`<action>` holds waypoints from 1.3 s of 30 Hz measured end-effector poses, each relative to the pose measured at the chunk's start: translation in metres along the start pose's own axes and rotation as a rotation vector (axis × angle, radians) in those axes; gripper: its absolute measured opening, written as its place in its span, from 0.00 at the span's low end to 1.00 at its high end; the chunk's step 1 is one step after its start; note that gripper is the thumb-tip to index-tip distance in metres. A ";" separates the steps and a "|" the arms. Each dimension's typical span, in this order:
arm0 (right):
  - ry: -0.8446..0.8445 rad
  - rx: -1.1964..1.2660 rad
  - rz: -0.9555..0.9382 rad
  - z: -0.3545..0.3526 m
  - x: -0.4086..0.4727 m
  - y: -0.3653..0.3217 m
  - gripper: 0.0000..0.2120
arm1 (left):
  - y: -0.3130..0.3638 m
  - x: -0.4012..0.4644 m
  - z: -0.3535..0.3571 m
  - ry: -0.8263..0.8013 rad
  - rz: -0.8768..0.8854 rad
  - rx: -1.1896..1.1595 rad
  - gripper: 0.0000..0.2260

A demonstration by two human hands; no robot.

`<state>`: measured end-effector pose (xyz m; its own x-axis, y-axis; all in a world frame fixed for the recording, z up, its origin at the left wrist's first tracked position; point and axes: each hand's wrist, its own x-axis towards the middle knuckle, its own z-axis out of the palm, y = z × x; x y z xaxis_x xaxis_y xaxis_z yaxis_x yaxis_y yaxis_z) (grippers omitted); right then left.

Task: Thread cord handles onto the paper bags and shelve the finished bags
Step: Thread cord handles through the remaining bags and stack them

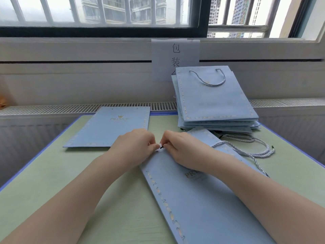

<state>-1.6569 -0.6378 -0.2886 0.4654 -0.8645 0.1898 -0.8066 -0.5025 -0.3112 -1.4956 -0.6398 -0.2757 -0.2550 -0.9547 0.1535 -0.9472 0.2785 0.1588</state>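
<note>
Pinching a cord tip (pixel 161 147) between left hand (pixel 136 144) and right hand (pixel 181 147), mid-frame.
Flat bag (pixel 202 196) runs lengthwise from centre toward lower right, its handle end pointing up-left.

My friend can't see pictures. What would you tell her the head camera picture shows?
Two hands, left and right, pinch the black tip of a cord at the top edge of a flat blue paper bag on a green table. Another flat bag without handles lies to the left, and a stack of bags, the top one with a handle, sits behind on the right.

both hands (pixel 159 147) pinching cord tip (pixel 161 147) at bag (pixel 202 199)
</note>
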 end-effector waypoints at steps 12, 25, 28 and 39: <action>0.570 -0.166 -0.268 0.001 0.003 -0.009 0.09 | -0.009 -0.001 -0.029 -0.083 -0.126 -0.867 0.05; 0.536 0.156 -0.336 0.006 0.001 -0.017 0.07 | -0.009 -0.005 -0.023 -0.211 -0.150 -0.953 0.11; 0.549 0.174 -0.339 0.004 0.001 -0.017 0.08 | -0.012 -0.004 -0.027 -0.285 -0.212 -1.033 0.08; 0.660 0.081 -0.312 -0.001 0.001 -0.019 0.06 | -0.008 -0.005 -0.032 -0.149 -0.171 -1.108 0.10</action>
<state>-1.6414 -0.6295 -0.2811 0.3321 -0.5091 0.7940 -0.6314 -0.7454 -0.2138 -1.4807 -0.6335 -0.2465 -0.2297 -0.9715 -0.0592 -0.2967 0.0120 0.9549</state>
